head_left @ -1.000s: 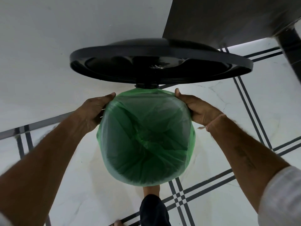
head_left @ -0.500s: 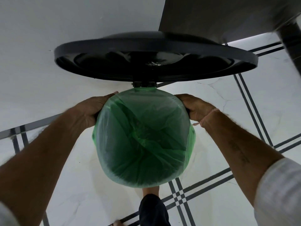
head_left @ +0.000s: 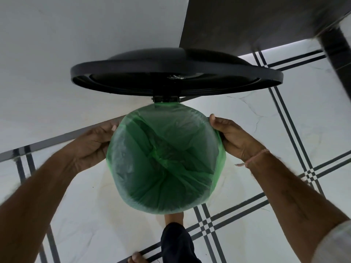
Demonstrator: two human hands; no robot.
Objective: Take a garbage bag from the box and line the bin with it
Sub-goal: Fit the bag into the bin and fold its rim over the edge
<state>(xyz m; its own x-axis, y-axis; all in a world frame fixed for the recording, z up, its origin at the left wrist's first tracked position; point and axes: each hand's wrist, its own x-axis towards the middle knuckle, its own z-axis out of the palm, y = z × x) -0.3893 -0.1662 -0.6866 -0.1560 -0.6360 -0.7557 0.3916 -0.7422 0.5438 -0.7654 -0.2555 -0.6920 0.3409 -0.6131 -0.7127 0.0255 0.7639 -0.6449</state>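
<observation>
The bag point(head_left: 165, 164) sits inside the bin point(head_left: 218, 192) with its mouth folded out over the rim all the way round, so the lining looks nearly done and the step in hand is seating the overhang. To do that well, the film should be drawn down evenly on both sides at once, so the mouth stays centred and the back edge, tucked just under the hinge point(head_left: 164, 99), does not pull free. The pull should be gentle, since thin green film stretches and tears at a hard rim. It would also pay to press the trapped air out so the bag's bottom, now gathered in creases at the middle, settles to the base. The lid point(head_left: 176, 73) stands open above and behind the bin, apparently held up by the foot point(head_left: 173, 217) at the bin's front, so that pressure should stay steady while the hands work. The left hand point(head_left: 93, 143) cups the bin's left side just below the rim, thumb lying along the edge and the fingers point(head_left: 102, 147) curled and pressed together against the film. The right hand point(head_left: 235, 137) mirrors it on the right side, thumb up at the rim; its other fingers wrap behind the bin, so I cannot tell whether they pinch the film. Both forearms reach forward and down, elbows wide.
</observation>
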